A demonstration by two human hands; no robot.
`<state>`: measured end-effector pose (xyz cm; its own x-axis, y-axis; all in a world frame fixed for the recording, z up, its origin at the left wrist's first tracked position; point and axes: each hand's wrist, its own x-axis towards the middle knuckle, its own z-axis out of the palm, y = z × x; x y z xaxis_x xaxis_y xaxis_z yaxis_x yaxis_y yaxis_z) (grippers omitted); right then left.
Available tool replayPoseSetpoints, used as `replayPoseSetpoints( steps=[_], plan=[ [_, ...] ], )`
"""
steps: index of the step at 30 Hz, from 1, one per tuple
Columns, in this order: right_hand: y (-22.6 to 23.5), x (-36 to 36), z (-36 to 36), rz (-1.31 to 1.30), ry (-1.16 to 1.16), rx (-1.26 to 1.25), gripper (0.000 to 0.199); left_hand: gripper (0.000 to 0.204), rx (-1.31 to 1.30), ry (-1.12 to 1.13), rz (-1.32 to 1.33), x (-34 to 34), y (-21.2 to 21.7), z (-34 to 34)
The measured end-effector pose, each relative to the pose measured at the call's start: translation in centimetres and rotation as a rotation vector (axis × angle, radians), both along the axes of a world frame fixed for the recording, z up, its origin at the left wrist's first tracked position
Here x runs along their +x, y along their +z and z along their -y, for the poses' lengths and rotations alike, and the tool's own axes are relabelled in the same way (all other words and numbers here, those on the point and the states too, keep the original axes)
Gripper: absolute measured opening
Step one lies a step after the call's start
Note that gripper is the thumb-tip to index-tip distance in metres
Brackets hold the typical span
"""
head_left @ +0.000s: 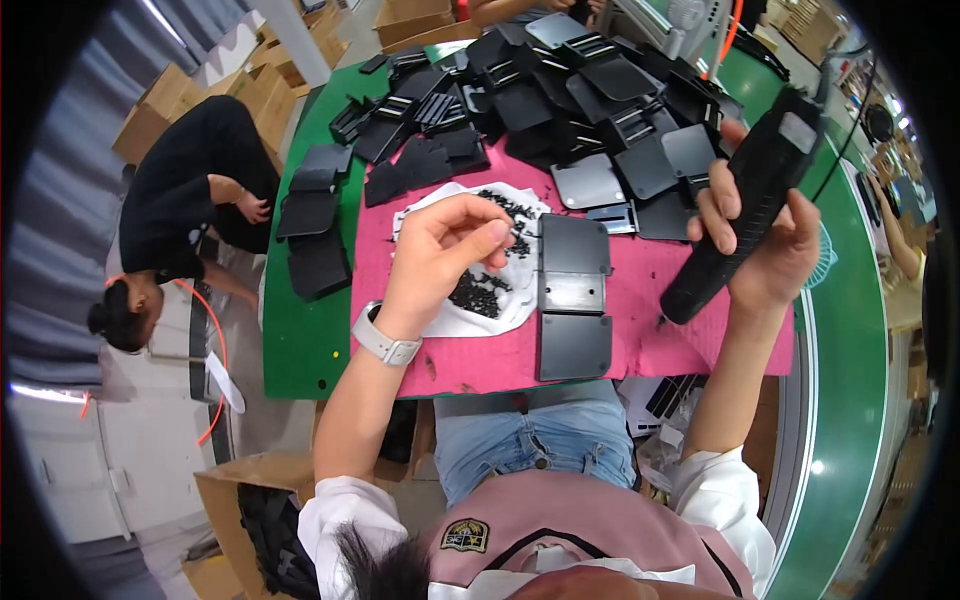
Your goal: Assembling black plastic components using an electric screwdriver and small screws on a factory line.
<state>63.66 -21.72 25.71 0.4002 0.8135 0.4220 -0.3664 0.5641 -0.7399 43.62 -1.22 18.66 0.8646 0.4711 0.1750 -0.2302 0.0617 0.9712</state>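
My right hand (765,235) is wrapped round a black electric screwdriver (738,205), its tip slanting down to the left above the pink mat. Thumb and fingertips pinched together, my left hand (455,245) hovers over a white cloth (515,310) with heaps of small black screws (478,296). Whatever is between those fingertips is too small to make out. Just right of the cloth lies an unfolded black plastic stand (573,346), two flat panels joined by a glossy middle section (573,292) with small holes. Neither hand touches it.
A large pile of black plastic stands (560,90) covers the table's far side, with several more (318,225) at the left. The pink mat (660,345) lies on a green table (305,365). A person (195,180) bends down at the left. An open carton (240,490) stands below.
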Motion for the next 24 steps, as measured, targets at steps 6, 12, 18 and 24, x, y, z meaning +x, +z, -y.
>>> replayPoseSetpoints(
  steps=[6,12,18,24],
  plan=[
    [1.5,-4.0,-4.3,0.21,-0.005,0.236,0.083,0.017,-0.045,-0.1,-0.008,-0.6,0.2,0.0],
    [0.9,-3.5,-5.6,0.159,0.06,0.491,0.059,0.009,-0.008,-0.136,-0.025,-0.6,0.7,0.9],
    [-0.3,-3.9,-6.2,0.135,0.089,0.453,0.057,0.011,-0.03,-0.152,-0.066,-0.9,0.4,1.0],
    [-0.4,-4.3,-4.7,0.033,-0.044,0.347,0.049,0.012,-0.077,-0.212,-0.056,-0.1,0.0,0.7]
  ],
)
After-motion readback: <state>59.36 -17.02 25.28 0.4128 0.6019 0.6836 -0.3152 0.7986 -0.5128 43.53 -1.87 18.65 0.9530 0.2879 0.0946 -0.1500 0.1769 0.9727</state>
